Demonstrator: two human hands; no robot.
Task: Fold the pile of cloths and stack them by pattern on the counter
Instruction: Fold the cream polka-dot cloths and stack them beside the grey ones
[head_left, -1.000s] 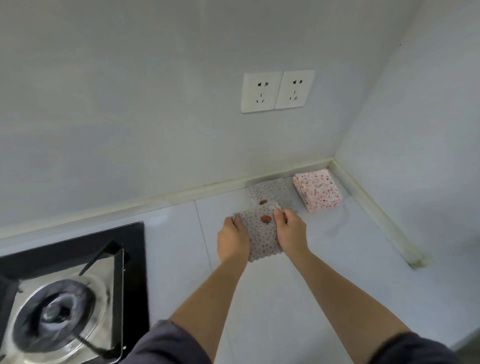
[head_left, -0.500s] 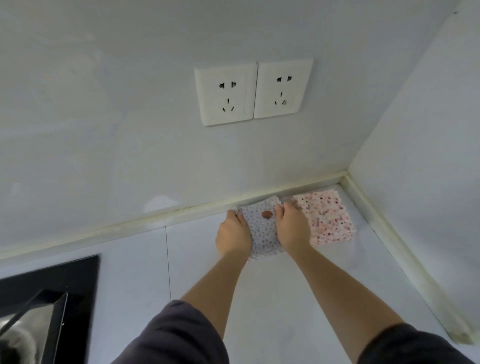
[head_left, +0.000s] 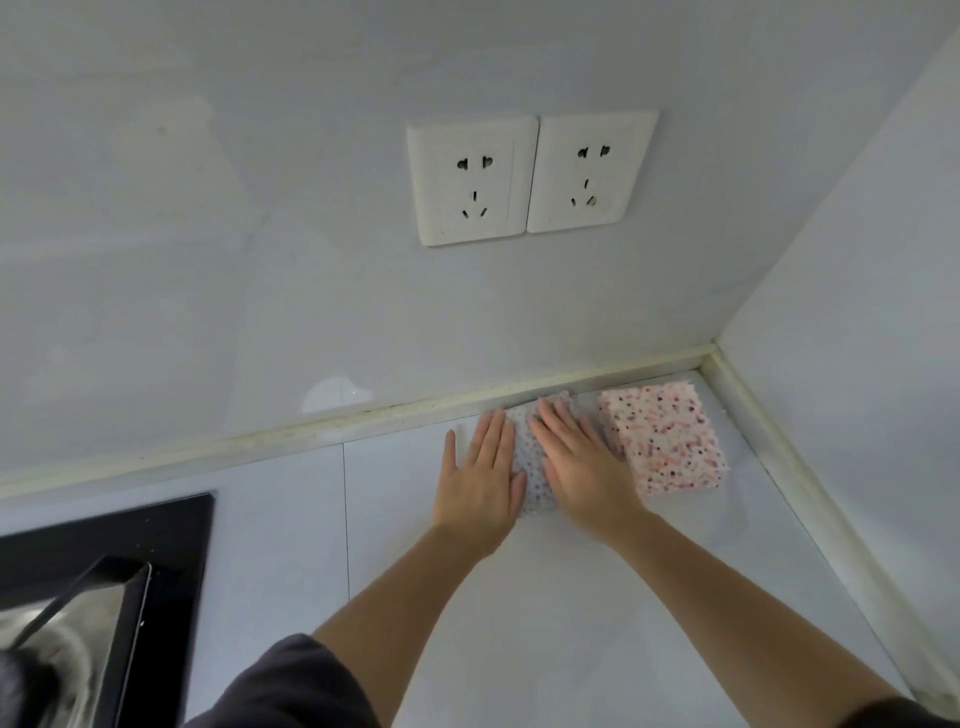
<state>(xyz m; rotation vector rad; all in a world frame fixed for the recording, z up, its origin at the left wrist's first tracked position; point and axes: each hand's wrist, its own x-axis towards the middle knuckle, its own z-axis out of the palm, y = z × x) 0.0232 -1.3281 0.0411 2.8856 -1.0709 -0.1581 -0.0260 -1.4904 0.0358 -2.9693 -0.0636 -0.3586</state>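
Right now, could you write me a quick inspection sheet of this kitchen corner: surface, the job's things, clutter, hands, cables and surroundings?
Surface: pale counter, with a thin seam line across it.
Job's things: folded grey dotted cloth lies flat near the back wall, mostly covered by the hands; pink speckled stack sits to its right, in the corner; whether they touch cannot be told.
Clutter: nothing seen.
Hands: left hand and right hand both lie flat, fingers straight, pressing on the grey dotted cloth.
Cables: nothing seen; the two wall sockets have nothing plugged in.
Surroundings: black gas hob at the left edge; yellowed sealant strip along the wall joint.
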